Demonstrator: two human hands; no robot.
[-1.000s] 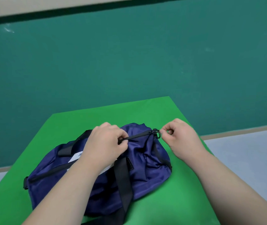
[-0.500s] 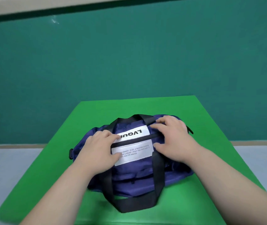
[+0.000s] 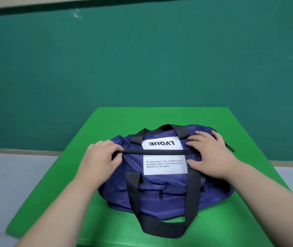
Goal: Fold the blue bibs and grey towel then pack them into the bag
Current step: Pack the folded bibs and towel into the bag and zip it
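Observation:
A navy blue duffel bag point(image 3: 161, 198) with black straps and white labels lies zipped shut on the green table point(image 3: 95, 220). My left hand point(image 3: 101, 161) rests on the bag's left top, its fingers curled over the fabric beside the black zipper line. My right hand point(image 3: 208, 155) lies flat with spread fingers on the bag's right top. No bibs or towel are visible outside the bag.
The table's far edge runs just behind the bag, in front of a teal wall point(image 3: 142, 59). Grey floor point(image 3: 8, 179) shows to the left and right of the table. One black handle loop point(image 3: 161, 227) hangs toward the near edge.
A second ago my right hand pinched the zipper pull at the bag's end. Since then it let go, the bag turned square to me, and both hands now rest on its top.

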